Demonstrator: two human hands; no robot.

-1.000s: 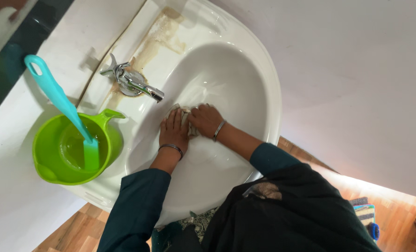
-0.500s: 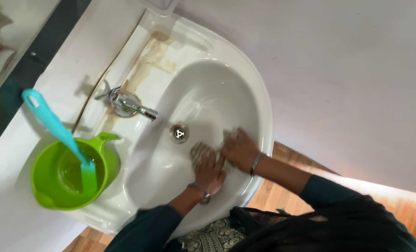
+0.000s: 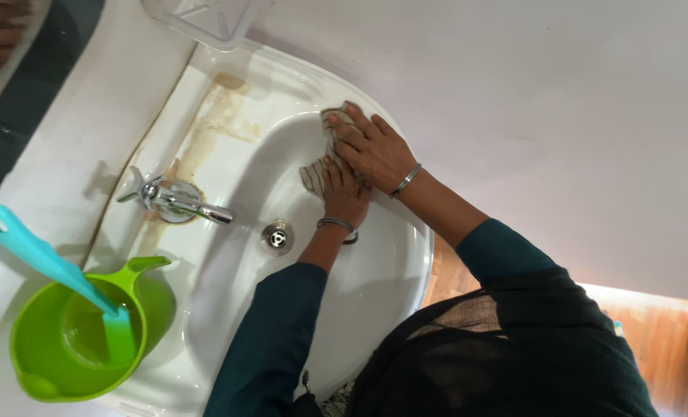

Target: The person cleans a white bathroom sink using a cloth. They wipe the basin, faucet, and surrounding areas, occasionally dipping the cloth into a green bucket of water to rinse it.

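Green jug (image 3: 43, 363) with turquoise brush (image 3: 47, 265) inside.

Both hands, left (image 3: 344, 193) and right (image 3: 376, 150), press cloth (image 3: 322, 166) against sink (image 3: 405, 262) wall.

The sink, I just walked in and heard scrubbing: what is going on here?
A person presses a striped cloth against the inner wall of a white sink with both hands. The right hand lies flat on the cloth near the rim; the left hand pushes beside it, just above the drain. The tap shows no water running. A green jug with liquid and a teal-handled tool stands on the sink's edge.
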